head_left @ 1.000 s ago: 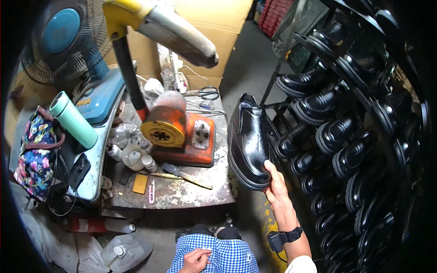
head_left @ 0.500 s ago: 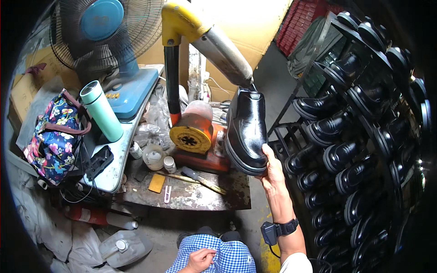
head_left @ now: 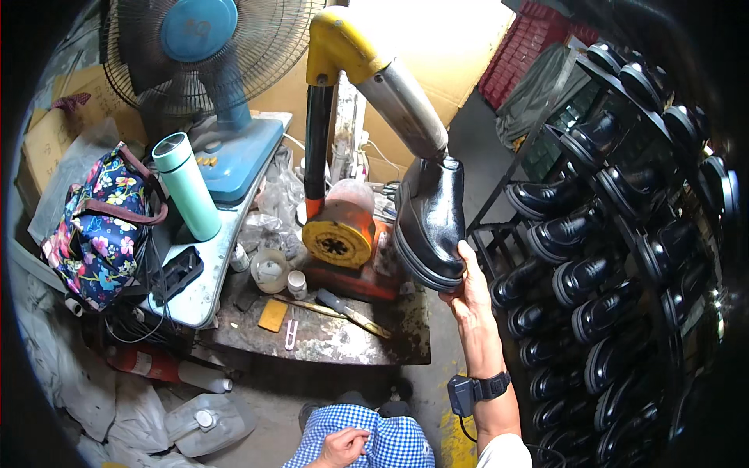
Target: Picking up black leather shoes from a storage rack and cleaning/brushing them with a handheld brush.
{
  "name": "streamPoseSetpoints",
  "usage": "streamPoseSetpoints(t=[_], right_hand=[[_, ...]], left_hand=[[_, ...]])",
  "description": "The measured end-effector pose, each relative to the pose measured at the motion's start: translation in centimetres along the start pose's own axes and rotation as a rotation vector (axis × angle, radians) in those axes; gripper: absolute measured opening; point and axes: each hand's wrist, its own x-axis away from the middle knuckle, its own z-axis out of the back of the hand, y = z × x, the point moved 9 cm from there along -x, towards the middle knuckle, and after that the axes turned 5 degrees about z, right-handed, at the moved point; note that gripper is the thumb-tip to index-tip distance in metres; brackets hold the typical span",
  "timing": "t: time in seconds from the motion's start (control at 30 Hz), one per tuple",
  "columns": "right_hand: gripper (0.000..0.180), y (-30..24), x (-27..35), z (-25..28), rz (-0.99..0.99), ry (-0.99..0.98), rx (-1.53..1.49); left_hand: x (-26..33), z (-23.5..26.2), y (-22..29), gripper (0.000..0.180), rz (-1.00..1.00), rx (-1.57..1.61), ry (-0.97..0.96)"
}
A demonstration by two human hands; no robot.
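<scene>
My right hand [head_left: 471,290] is closed around the toe end of a glossy black ankle-high shoe [head_left: 431,224], with the thumb on the upper. The shoe tilts with its heel end up, its dark thick sole facing left. Right at its upper end is the tip of a metal pipe [head_left: 412,117], which slants down from a yellow elbow [head_left: 343,45]; whether they touch I cannot tell. My left hand [head_left: 343,448] rests on the blue-and-white checked cloth [head_left: 390,437] over my lap, fingers curled, nothing visible in them.
The pipe rises from an orange machine [head_left: 343,242] on a worn bench [head_left: 390,355]. A brush [head_left: 353,313], a yellow block [head_left: 272,315] and small jars lie before it. At left are a mint bottle [head_left: 187,187], a floral bag [head_left: 101,226] and a fan [head_left: 200,30]. Racked black shoes [head_left: 581,277] stand close on the right.
My right hand has turned the shoe, so its side now shows more beneath the pipe tip. The whole view has shifted slightly. My left hand stays on my lap.
</scene>
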Motion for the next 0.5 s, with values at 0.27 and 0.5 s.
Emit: streamPoseSetpoints(t=[0.27,0.5], right_hand=[[0.031,2.2,1.0,3.4,-0.064,0.105,-0.187],[0.031,4.5,1.9,15.6,0.366,0.368,0.185]], left_hand=[[0.0,-0.1,0.4,0.016,-0.044,-0.043,-0.016],[-1.0,-0.4,0.1,0.019,-0.011,0.045,-0.083]])
